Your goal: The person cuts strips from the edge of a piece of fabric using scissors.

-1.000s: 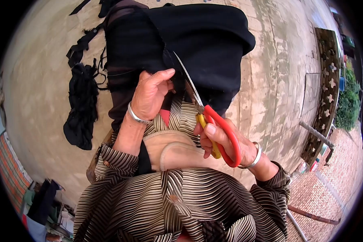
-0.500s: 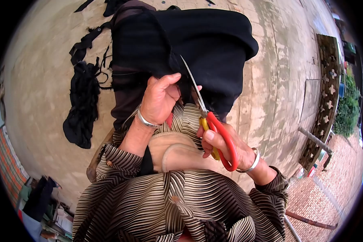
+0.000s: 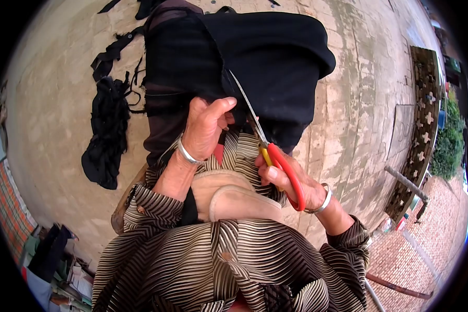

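Observation:
A large piece of black cloth (image 3: 265, 57) lies over my lap, with a seam running down its middle. My left hand (image 3: 207, 127) is closed on the cloth's near edge, thumb on top; its other fingers are partly hidden. Scissors (image 3: 288, 177) with red and yellow handles are gripped in my right hand (image 3: 299, 182). Their blades point up and away, lying along the cloth beside the seam just right of my left thumb. The lower blade is partly hidden by the fabric.
Black cloth scraps (image 3: 106, 135) lie in a heap on the paved floor (image 3: 52, 114) to the left, with narrow strips (image 3: 112, 52) above them. A low wall with cross-shaped openings (image 3: 418, 125) and a grey pipe (image 3: 405, 182) stand at the right. Checked fabric (image 3: 13, 208) is at far left.
The scissors have closed somewhat, their handles drawing together, and the blade tips have shifted slightly left. My left hand keeps its hold on the cloth, almost unmoved.

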The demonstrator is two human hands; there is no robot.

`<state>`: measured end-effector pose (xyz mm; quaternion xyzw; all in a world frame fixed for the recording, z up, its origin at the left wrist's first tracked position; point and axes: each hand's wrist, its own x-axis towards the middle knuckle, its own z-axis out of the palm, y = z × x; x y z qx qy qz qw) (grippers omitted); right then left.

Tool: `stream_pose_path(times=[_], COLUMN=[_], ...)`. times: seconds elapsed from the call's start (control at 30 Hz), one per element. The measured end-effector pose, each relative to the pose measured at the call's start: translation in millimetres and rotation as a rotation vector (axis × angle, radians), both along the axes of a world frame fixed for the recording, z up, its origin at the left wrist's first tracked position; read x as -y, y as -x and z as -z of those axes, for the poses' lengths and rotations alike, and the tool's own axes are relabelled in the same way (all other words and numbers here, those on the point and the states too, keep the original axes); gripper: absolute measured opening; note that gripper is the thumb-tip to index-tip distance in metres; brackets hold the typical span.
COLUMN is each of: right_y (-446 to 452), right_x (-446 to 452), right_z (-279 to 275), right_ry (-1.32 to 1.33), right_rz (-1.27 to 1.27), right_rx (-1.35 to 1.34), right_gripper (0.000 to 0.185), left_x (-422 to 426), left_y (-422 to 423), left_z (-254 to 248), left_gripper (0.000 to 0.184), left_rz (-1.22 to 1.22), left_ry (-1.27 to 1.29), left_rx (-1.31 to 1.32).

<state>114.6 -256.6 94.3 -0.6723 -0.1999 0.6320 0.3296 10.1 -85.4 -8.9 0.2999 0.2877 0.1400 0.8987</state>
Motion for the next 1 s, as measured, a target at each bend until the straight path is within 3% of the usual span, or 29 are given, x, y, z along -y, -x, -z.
stream_pose_path(times=[0.23, 0.3, 0.5, 1.0], right_y=[4.1, 4.8, 5.9, 0.7], right_x=[-0.6, -5.5, -7.8, -19.1], right_z=[15.4, 9.7, 7.1, 23.7], right_ry=[-0.041, -0.098, -0.038, -0.093], right_rz=[0.036, 0.016, 0.010, 0.018], right_rx=[0.045, 0.145, 0.161, 0.161], right_gripper=[0.062, 0.049, 0.044, 0.057], left_x=[0.6, 1.0, 2.8, -5.4], left_y=[2.4, 1.8, 2.9, 4.6], left_z=[10.8, 9.2, 14.3, 9.8], left_gripper=[0.026, 0.025, 0.024, 0.022], left_rz=[0.038, 0.048, 0.025, 0.104], left_ry=[-0.096, -0.081, -0.009, -0.114], left_rx=[-0.083, -0.060, -0.021, -0.056])
